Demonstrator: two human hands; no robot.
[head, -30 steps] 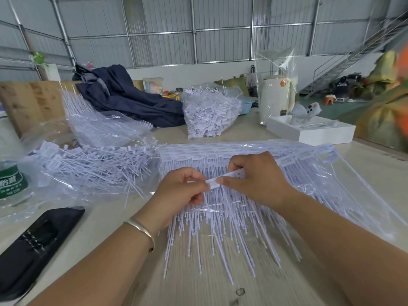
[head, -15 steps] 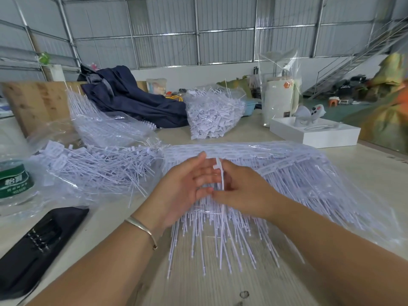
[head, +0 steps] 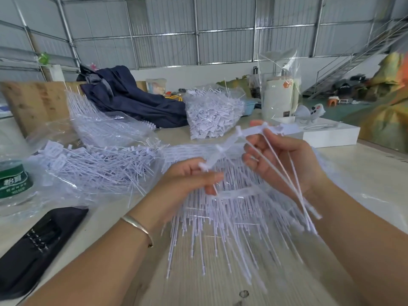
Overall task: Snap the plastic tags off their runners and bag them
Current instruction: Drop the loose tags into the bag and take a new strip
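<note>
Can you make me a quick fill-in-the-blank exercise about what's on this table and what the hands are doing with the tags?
1. The runner strip is held up between ______ hands.
2. The bracelet is worn on the ______ wrist.
3. The bottle at the table's left edge has a ______ label.
4. The dark blue cloth lies to the ______ of the far bag of tags.

Missing words: both; left; green; left
</note>
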